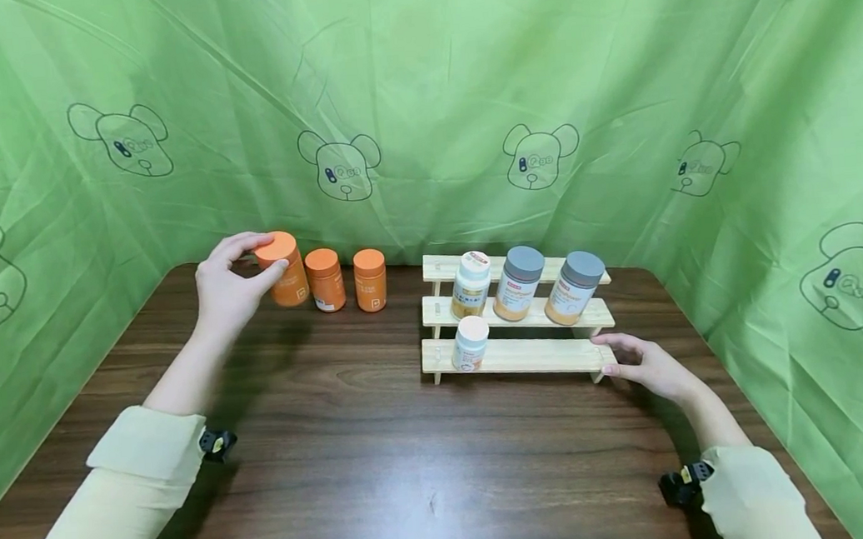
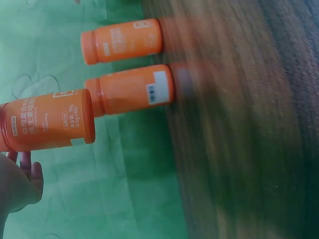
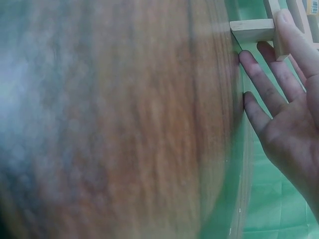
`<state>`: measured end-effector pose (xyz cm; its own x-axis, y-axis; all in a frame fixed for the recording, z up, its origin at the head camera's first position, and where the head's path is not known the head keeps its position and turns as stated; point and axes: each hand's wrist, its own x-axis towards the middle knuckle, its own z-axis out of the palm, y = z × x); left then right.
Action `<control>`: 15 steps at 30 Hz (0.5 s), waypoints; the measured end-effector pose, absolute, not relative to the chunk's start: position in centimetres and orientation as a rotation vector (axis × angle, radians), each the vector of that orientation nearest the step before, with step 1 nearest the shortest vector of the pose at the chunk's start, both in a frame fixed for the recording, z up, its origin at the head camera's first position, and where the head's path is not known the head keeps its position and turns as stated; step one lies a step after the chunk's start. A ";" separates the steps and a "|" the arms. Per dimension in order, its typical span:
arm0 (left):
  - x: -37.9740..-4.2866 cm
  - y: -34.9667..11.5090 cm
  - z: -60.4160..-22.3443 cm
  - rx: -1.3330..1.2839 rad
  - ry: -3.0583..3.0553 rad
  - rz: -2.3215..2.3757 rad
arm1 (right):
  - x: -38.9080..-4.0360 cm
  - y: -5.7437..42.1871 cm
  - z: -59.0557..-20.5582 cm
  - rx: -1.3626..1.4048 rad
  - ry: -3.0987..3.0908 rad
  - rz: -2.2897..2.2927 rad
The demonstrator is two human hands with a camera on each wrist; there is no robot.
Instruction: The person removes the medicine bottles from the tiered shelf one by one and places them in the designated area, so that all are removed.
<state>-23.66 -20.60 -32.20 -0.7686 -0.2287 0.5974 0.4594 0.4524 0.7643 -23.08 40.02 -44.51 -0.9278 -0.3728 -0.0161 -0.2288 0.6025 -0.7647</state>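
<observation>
Left hand (image 1: 228, 290) grips the leftmost orange bottle (image 1: 284, 268) by its cap. Right hand (image 1: 644, 363), fingers straight, touches the wooden rack (image 1: 528, 356).

A dark wooden bench (image 1: 386, 473) stands enclosed by a green curtain (image 1: 418, 78) printed with outlined bear heads (image 1: 340, 169).

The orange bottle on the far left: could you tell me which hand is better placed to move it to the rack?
Left, I'd judge. The left hand already grips that orange bottle by its cap, lifted and tilted. The right hand lies open against the rack, at its lower right corner, steadying it.
</observation>
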 end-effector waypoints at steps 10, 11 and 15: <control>-26.5 -23.5 -35.7 -0.086 -2.123 -1.351 | -23.0 40.0 -44.5 -0.519 2.663 -1.223; -26.9 -23.8 -36.2 -0.077 -2.129 -1.348 | -23.0 40.0 -44.5 -0.521 2.664 -1.224; -28.4 -25.0 -38.2 -0.043 -2.141 -1.342 | -23.0 40.0 -44.5 -0.528 2.667 -1.226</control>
<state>-28.44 -24.98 -38.17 -0.8163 -0.2801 0.5051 0.3325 0.4872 0.8075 -23.04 40.00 -44.50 -0.9251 -0.3798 0.0025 -0.2491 0.6018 -0.7588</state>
